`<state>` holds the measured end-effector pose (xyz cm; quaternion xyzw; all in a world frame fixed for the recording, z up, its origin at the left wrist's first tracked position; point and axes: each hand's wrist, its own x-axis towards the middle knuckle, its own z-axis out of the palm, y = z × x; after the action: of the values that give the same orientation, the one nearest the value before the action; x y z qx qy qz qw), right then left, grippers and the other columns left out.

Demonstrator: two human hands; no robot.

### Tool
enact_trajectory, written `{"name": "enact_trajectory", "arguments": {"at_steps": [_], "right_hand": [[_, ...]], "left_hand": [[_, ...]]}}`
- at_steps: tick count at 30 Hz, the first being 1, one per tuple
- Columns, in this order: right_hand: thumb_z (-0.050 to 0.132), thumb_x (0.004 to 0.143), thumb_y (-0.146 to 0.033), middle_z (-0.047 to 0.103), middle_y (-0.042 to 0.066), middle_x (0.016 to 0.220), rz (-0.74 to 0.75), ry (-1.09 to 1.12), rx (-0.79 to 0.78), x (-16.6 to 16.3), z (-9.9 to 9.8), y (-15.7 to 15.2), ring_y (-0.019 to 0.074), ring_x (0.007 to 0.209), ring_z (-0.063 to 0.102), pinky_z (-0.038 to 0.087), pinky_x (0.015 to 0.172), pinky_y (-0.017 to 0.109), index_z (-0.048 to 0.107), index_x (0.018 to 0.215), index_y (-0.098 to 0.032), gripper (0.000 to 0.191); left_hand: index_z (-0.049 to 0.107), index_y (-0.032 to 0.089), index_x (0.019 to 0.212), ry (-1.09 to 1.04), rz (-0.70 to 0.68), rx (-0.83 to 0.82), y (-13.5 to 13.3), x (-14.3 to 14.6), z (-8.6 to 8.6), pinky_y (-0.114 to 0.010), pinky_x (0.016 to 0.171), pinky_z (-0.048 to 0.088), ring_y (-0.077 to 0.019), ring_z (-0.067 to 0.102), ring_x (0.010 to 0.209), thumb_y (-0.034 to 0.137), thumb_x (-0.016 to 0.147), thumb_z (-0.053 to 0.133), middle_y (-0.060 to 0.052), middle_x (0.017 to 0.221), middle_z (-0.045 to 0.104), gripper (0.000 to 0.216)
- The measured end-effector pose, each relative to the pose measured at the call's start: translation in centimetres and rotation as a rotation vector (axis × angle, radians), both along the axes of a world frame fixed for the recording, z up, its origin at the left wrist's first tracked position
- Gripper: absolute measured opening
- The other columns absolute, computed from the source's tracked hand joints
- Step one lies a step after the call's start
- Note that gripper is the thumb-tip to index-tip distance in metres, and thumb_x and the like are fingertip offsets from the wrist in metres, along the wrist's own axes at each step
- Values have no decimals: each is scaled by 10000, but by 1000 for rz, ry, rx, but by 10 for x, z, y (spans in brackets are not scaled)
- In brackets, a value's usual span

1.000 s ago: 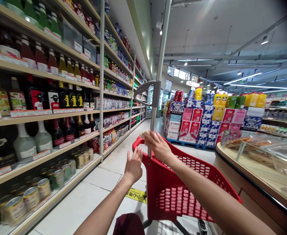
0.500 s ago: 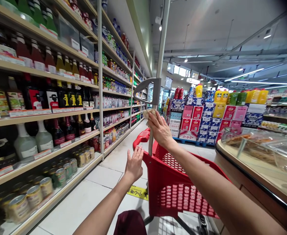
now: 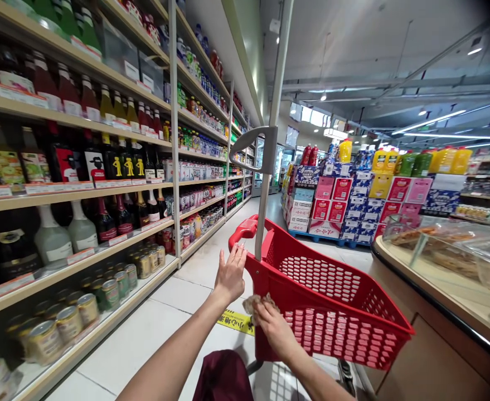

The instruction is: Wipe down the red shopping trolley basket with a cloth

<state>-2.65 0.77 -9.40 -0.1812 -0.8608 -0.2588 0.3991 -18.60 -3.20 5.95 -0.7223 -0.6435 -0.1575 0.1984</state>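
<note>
Supermarket floor (image 3: 153, 328), red cart (image 3: 322, 302)
Right hand (image 3: 273, 324) clutches cloth (image 3: 251, 304) against it; left hand (image 3: 229, 278), fingers (image 3: 238, 254) loose, touches it (steadying, probably).

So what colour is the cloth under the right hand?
The cloth looks brownish beige; it shows in the head view, the only one here.

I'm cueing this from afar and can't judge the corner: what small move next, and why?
I'd probably slide the right hand and its cloth toward the perforated side of the red cart: the cloth lies at the solid end panel, and the left hand has its fingertips near the red handle.
</note>
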Motion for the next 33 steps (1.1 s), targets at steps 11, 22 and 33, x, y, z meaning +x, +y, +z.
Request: {"name": "enact_trajectory", "arguments": {"at_steps": [11, 22, 33], "right_hand": [[379, 825, -81, 599, 81, 1112, -24, 13, 34, 18, 19, 2, 211, 1124, 471, 436, 952, 370, 632, 1023, -150, 329], [380, 820, -78, 564, 77, 1165, -142, 102, -26, 7, 40, 3, 217, 1119, 452, 425, 945, 366, 554, 1155, -174, 390], [380, 843, -116, 552, 98, 1166, -237, 392, -107, 42, 48, 10, 231, 1127, 434, 428, 905, 424, 579, 1101, -202, 337]], "left_hand": [[268, 98, 1345, 20, 17, 54, -1, 1, 0, -553, 1060, 76, -245, 111, 1339, 110, 597, 435, -86, 1438, 222, 767], [286, 94, 1337, 43, 37, 91, 0, 3, 0, -552, 1057, 103, -255, 126, 1336, 107, 592, 422, -94, 1436, 223, 758], [254, 114, 1356, 68, -65, 154, 6, 52, -17, -516, 1074, 26, -234, 65, 1343, 102, 685, 388, -85, 1437, 227, 684]]}}
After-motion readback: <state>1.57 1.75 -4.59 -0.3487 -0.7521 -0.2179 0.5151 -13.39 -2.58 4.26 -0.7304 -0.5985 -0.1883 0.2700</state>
